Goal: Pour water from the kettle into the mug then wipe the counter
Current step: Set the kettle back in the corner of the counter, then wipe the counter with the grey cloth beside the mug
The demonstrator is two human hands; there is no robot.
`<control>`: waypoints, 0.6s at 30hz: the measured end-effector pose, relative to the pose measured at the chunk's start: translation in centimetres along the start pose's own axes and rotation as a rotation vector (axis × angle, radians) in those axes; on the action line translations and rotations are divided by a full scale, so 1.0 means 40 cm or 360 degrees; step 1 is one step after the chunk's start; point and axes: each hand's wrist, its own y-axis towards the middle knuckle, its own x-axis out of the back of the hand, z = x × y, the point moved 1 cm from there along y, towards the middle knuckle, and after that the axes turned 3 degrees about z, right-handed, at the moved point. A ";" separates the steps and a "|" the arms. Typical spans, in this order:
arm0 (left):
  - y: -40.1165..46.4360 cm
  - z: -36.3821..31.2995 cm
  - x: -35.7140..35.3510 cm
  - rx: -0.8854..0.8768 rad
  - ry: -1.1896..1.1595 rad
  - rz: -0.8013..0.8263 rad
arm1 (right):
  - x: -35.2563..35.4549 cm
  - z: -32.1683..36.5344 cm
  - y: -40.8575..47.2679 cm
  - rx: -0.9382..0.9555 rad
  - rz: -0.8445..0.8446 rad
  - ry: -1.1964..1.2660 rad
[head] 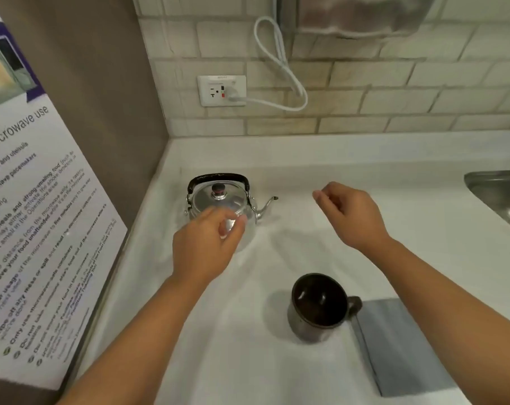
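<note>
White smooth counter (306,159) carries a shiny round metal kettle (218,200) near its back-left corner and a dark glazed mug (318,305) touching a grey folded cloth (400,346) near the front edge. Left hand (204,244) hovers loosely curled over the kettle, gripping nothing; right hand (350,214) hangs half-open, empty.

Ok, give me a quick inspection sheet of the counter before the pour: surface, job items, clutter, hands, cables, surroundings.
Surface: white counter, no spill visible.
Job's things: metal kettle upright at back left, lid on, spout pointing right; dark mug upright near front, handle right; grey cloth folded flat beside mug.
Clutter: nothing seen.
Hands: left hand in front of kettle, right hand hovering, both empty.
Cables: white cord plugged into wall outlet, looping up.
Surroundings: tiled wall, microwave notice left, steel sink right.
</note>
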 end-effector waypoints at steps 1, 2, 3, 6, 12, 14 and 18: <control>-0.048 0.001 -0.018 0.0008 -0.0012 0.0101 | 0.013 -0.033 -0.058 -0.0096 -0.0012 -0.0001; -0.091 0.002 -0.036 0.0014 -0.0020 0.0205 | 0.023 -0.066 -0.119 -0.0204 -0.0022 0.0003; -0.128 0.002 -0.053 0.0022 -0.0025 0.0301 | 0.028 -0.096 -0.182 -0.0308 -0.0029 0.0012; -0.212 -0.002 -0.093 0.0004 0.0016 0.0519 | 0.020 -0.154 -0.361 -0.0458 0.0024 -0.0043; -0.329 -0.009 -0.146 -0.0011 0.0249 0.0722 | -0.018 -0.189 -0.534 -0.0273 0.0403 -0.0485; -0.334 -0.006 -0.153 -0.0009 0.0265 0.0747 | -0.020 -0.203 -0.543 -0.0256 0.0563 -0.0550; -0.328 -0.011 -0.159 0.0009 0.0337 0.0797 | -0.018 -0.275 -0.450 -0.0295 0.0685 -0.0616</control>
